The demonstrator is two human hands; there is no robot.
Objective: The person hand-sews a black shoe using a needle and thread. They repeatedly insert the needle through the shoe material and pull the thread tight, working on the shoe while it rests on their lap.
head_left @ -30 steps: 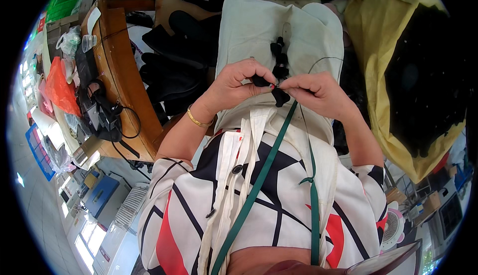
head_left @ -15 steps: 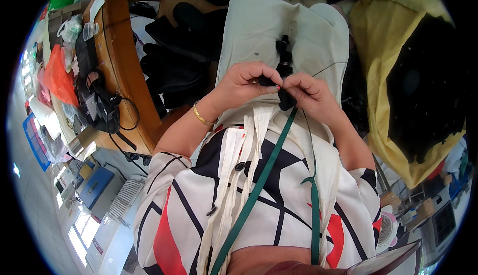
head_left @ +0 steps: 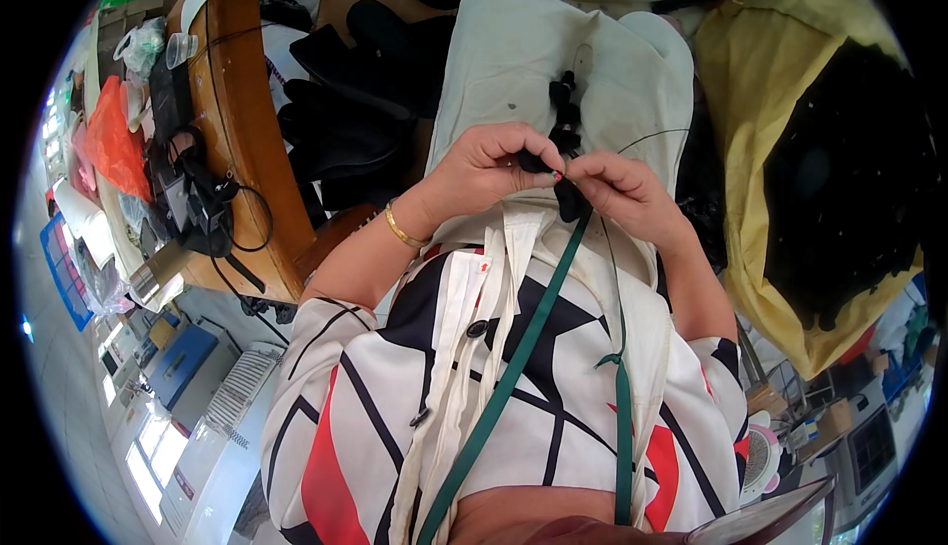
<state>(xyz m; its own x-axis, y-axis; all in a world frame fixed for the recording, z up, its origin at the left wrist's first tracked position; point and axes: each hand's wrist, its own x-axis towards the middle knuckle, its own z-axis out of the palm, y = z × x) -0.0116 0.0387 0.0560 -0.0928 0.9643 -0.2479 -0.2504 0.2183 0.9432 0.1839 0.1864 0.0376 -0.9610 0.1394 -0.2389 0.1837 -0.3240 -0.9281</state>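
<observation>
Over my lap, covered by an off-white apron [head_left: 499,46], both hands meet at a small black fabric piece [head_left: 568,201]. My left hand [head_left: 492,162] pinches its upper part, and a tiny red spot shows at the fingertips. Closed and touching the left fingertips, my right hand [head_left: 624,192] pinches at the same piece; exactly what lies between its fingers is hidden. A thin dark strand [head_left: 654,135] sticks out past the right hand. Beyond the fingers, a row of small black bunched pieces [head_left: 565,116] lies on the apron. A green ribbon [head_left: 523,357] runs down from my neck to the hands.
At left stands a wooden table [head_left: 252,140] with a black strapped bag [head_left: 193,199] and a red plastic bag [head_left: 118,145]. Black shoe-like items [head_left: 346,135] lie between table and lap. On the right, a yellow sack [head_left: 746,150] holds many black pieces [head_left: 839,180].
The hands stay together at the black piece, with only a slight shift of the fingers. The right hand and forearm have moved a little, and the view has tilted slightly.
</observation>
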